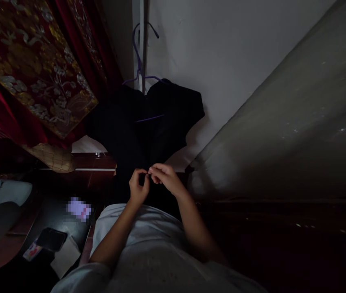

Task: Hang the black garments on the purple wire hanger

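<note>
A black shirt (112, 126) hangs with its front parted in a V, on a purple hanger (137, 49). My left hand (139, 186) is at the low point of that V, thumb and forefinger curled into a pinch. From the other side my right hand (166, 178) meets it, fingertips pressed together on the shirt's front edge. Both sets of fingertips nearly touch. Whether a button is between them is too dark and small to make out.
Red cloth with gold and silver embroidery (60, 81) hangs at the upper left. A large grey sheet-like covering (277, 134) slants down on the right. At lower left, a black phone (51, 239) lies on a dark surface beside a pale flat item (65, 257).
</note>
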Demonstrator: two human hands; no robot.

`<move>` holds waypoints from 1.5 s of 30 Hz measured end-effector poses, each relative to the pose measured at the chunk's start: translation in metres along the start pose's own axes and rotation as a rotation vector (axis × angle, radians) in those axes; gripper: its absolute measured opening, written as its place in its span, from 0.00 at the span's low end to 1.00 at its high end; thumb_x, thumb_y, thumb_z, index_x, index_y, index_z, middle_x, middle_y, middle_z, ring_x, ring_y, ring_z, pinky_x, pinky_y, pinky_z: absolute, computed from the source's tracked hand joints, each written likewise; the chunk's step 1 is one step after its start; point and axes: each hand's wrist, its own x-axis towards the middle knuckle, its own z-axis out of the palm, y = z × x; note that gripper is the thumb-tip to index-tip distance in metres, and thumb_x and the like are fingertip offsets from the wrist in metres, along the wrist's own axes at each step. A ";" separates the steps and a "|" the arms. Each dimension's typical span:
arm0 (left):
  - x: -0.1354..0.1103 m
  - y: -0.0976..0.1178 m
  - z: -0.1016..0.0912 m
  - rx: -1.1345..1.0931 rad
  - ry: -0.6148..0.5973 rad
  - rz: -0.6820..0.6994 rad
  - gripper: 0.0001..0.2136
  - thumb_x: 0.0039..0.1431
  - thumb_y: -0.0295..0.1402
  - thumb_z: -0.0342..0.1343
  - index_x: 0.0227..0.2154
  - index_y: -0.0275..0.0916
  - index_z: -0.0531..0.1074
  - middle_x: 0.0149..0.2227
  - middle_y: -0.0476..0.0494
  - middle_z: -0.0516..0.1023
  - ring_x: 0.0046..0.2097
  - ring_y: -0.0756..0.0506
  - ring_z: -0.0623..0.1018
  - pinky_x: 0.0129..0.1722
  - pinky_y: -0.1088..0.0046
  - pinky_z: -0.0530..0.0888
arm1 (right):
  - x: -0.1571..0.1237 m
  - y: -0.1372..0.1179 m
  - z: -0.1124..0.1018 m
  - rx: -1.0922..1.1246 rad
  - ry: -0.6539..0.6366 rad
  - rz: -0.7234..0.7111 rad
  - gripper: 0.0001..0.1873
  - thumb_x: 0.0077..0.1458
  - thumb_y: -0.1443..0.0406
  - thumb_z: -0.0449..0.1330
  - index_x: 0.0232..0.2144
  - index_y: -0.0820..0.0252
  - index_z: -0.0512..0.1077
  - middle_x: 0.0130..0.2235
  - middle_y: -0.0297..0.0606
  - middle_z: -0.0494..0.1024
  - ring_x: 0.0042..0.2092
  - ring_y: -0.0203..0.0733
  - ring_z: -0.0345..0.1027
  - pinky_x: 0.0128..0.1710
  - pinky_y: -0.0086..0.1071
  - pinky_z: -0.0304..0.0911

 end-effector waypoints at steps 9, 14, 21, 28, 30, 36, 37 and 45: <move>0.013 -0.001 0.005 -0.003 -0.002 -0.055 0.07 0.62 0.28 0.53 0.30 0.40 0.59 0.31 0.49 0.66 0.34 0.48 0.70 0.37 0.74 0.68 | 0.069 -0.083 0.009 0.142 0.124 -0.084 0.12 0.49 0.58 0.64 0.27 0.64 0.77 0.17 0.32 0.69 0.18 0.28 0.57 0.17 0.23 0.47; 0.020 -0.007 0.004 0.068 -0.078 0.039 0.09 0.57 0.24 0.52 0.26 0.40 0.58 0.28 0.49 0.63 0.33 0.47 0.67 0.35 0.72 0.65 | 0.108 -0.155 0.000 0.212 0.338 -0.379 0.14 0.60 0.58 0.60 0.29 0.62 0.72 0.20 0.30 0.66 0.20 0.27 0.59 0.18 0.21 0.50; 0.078 0.030 -0.014 -0.029 -0.287 0.027 0.08 0.66 0.30 0.57 0.46 0.39 0.68 0.43 0.42 0.76 0.45 0.45 0.78 0.47 0.69 0.75 | 0.093 -0.148 0.014 0.227 0.344 -0.492 0.18 0.63 0.51 0.59 0.30 0.59 0.67 0.19 0.26 0.61 0.18 0.27 0.57 0.16 0.20 0.49; 0.216 0.113 -0.030 0.142 -0.151 0.539 0.16 0.75 0.46 0.47 0.51 0.40 0.69 0.39 0.44 0.76 0.41 0.46 0.78 0.43 0.69 0.75 | 0.084 -0.155 0.011 0.050 0.369 -0.722 0.19 0.63 0.54 0.60 0.25 0.58 0.64 0.22 0.28 0.59 0.23 0.29 0.59 0.21 0.23 0.55; 0.235 0.120 -0.035 0.235 -0.190 0.581 0.16 0.75 0.47 0.48 0.42 0.39 0.71 0.38 0.43 0.76 0.43 0.44 0.79 0.45 0.67 0.74 | 0.085 -0.162 0.007 -0.068 0.390 -0.776 0.18 0.63 0.56 0.61 0.24 0.58 0.65 0.23 0.30 0.61 0.27 0.31 0.62 0.25 0.25 0.59; 0.233 0.118 -0.033 0.307 -0.186 0.630 0.18 0.74 0.48 0.50 0.34 0.39 0.70 0.33 0.44 0.74 0.39 0.45 0.77 0.42 0.66 0.72 | 0.109 -0.139 0.014 -0.193 0.519 -0.784 0.15 0.64 0.62 0.57 0.25 0.59 0.64 0.25 0.31 0.62 0.32 0.34 0.63 0.34 0.29 0.61; 0.231 0.119 -0.031 0.286 -0.157 0.622 0.19 0.74 0.50 0.49 0.33 0.39 0.70 0.33 0.45 0.73 0.38 0.45 0.77 0.41 0.67 0.72 | 0.114 -0.130 0.016 -0.189 0.525 -0.755 0.14 0.64 0.63 0.57 0.25 0.59 0.65 0.25 0.31 0.63 0.31 0.34 0.62 0.33 0.29 0.60; 0.273 0.095 -0.117 -0.037 0.274 0.496 0.22 0.72 0.57 0.46 0.36 0.42 0.70 0.33 0.49 0.73 0.45 0.47 0.77 0.43 0.68 0.72 | 0.096 -0.045 0.023 -0.043 0.575 -0.485 0.11 0.53 0.66 0.57 0.20 0.60 0.65 0.20 0.28 0.59 0.25 0.31 0.53 0.27 0.28 0.50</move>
